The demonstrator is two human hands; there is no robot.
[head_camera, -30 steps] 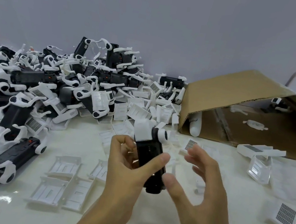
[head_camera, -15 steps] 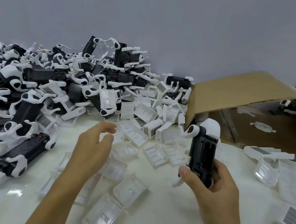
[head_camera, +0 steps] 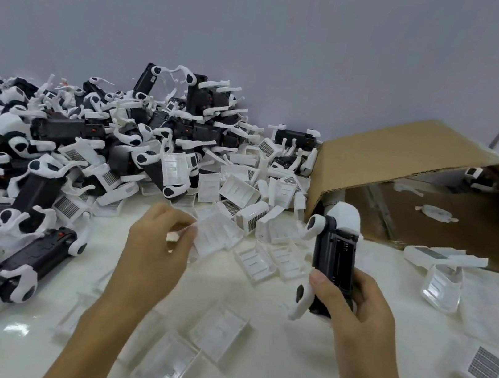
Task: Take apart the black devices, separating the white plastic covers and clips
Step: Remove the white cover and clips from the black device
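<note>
A black device (head_camera: 335,260) is gripped upright in the right hand (head_camera: 362,315), the thumb laid across its lower front and the fingers curled round its far side. An open battery bay is shown on the face turned toward the camera. A white cap sits on the top end of the device, with a round white clip joint at its upper left; a second white clip arm (head_camera: 300,303) hangs from the lower end, just left of the thumb.

A white plastic cover (head_camera: 217,232) is pinched at its near edge by the fingertips of the left hand (head_camera: 156,252), which is curled, palm down, well left of the held device. Whether the cover is lifted or lies on the table (head_camera: 279,371) cannot be told.

Between the two hands, loose white covers (head_camera: 263,259) lie scattered on the table. Below the left hand, clear plastic shells (head_camera: 166,367) are seen. Beyond and left of the left hand, a large pile of black devices with white clips (head_camera: 86,148) is heaped against the wall. Beyond the right hand, an open cardboard box (head_camera: 407,167) lies on its side. Right of the right hand, a small panel with a dark grid (head_camera: 485,368) rests flat
</note>
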